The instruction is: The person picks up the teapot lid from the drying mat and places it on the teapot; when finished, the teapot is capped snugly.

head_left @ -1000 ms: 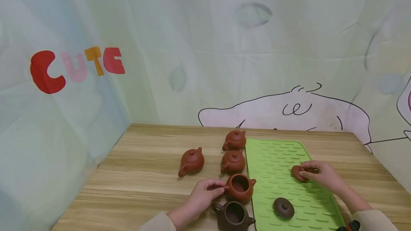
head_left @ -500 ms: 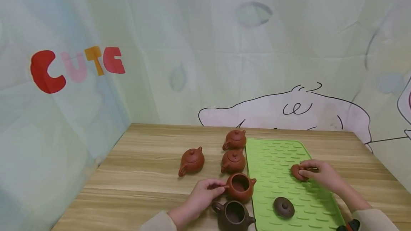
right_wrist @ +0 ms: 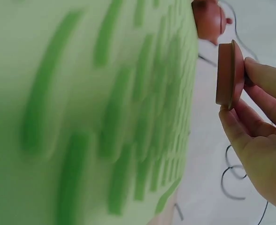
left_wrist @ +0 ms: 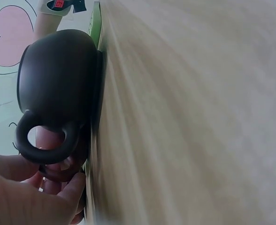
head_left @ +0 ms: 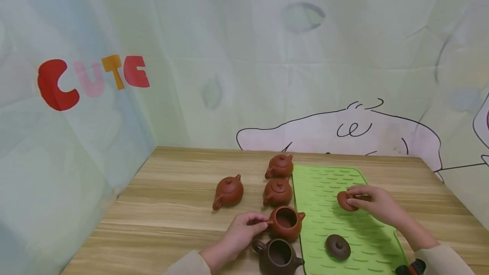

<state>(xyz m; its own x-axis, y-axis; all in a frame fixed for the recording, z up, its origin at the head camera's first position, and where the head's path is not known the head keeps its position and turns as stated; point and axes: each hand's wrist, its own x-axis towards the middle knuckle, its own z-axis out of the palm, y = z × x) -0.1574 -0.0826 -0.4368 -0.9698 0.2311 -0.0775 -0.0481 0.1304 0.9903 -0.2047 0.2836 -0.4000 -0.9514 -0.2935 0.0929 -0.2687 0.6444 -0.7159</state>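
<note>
With thumb and fingers, my left hand (head_left: 244, 230) pinches the handle of an open reddish-brown teapot (head_left: 293, 233) standing beside the green mat. A reddish-brown teapot lid (head_left: 345, 201) is held by its knob in my right hand (head_left: 378, 205); in the right wrist view that lid (right_wrist: 226, 75) hangs above the mat, its underside showing. Just in front of the left hand's teapot is an open dark brown teapot (head_left: 273, 267), whose body (left_wrist: 58, 75) partly hides the left hand's grip in the left wrist view. Its matching dark lid (head_left: 338, 247) lies knob up on the mat.
The green ridged mat (head_left: 318, 181) covers the right part of the wooden table (head_left: 172, 207). Two lidded reddish-brown teapots, a far one (head_left: 280, 166) and a nearer one (head_left: 277, 192), stand along its left edge. A third lidded teapot (head_left: 228, 191) stands farther left.
My right hand has lifted the reddish-brown lid off the mat and moved it a little to the left. The left hand stays on the teapot's handle.
</note>
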